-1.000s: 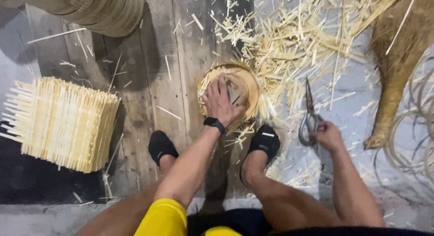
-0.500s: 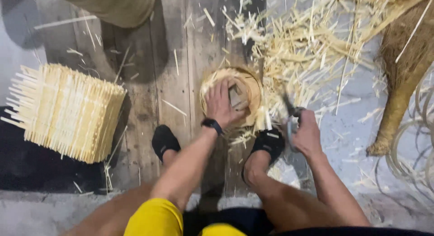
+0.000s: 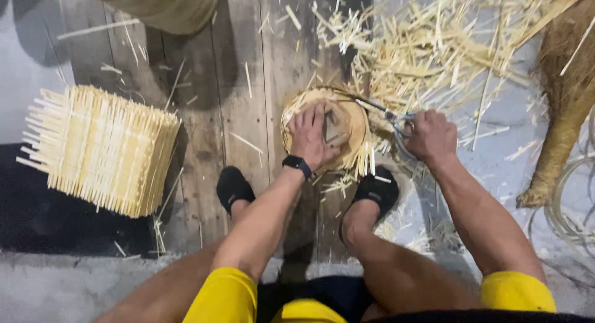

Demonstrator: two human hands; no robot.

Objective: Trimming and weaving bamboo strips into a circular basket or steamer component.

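While my left hand (image 3: 312, 134) is pressing, fingers spread flat, on the small woven basket (image 3: 326, 130) lying between my feet, my right hand (image 3: 431, 136), fingers clamped on the scissors (image 3: 379, 110), is bringing them in from the side to its rim for trimming.

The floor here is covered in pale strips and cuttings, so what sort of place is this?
Most likely a basket-weaving workshop. The left hand presses on a small round woven basket, the right hand works scissors at its rim, a larger unfinished basket lies on the plank floor, and cut strips are heaped nearby.
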